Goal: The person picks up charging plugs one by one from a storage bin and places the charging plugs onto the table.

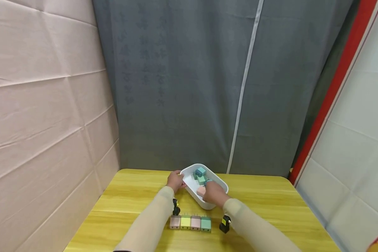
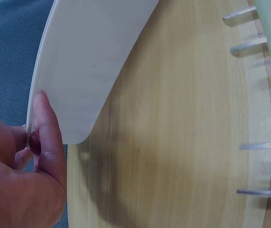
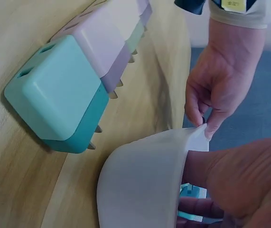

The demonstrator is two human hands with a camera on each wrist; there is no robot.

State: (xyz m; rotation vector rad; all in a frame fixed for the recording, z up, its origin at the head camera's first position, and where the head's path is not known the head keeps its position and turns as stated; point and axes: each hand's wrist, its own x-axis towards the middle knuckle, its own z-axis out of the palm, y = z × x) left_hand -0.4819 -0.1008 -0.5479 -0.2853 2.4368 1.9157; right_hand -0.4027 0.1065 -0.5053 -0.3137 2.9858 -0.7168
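A white plastic tub (image 1: 218, 181) with a rounded rim stands tilted over the table. My left hand (image 1: 175, 181) pinches its rim at the left corner, thumb on the outer wall, as the left wrist view (image 2: 35, 161) also shows. My right hand (image 1: 216, 193) reaches over the near side, its fingers down inside the tub among small plug adapters. Close to those fingers lie a pink plug adapter (image 1: 201, 191) and a teal plug adapter (image 3: 190, 190). Further up are a blue plug adapter (image 1: 200, 172) and a mint one (image 1: 201, 180). The tub wall partly hides the right fingertips, so I cannot tell their grip.
Before the tub, a row of plug adapters stands side by side, prongs facing away: pink (image 1: 175, 222), yellow (image 1: 185, 222), mauve (image 1: 195, 223) and teal-green (image 1: 205, 224). The wooden table (image 1: 255, 217) ends at a grey curtain (image 1: 182, 87) behind.
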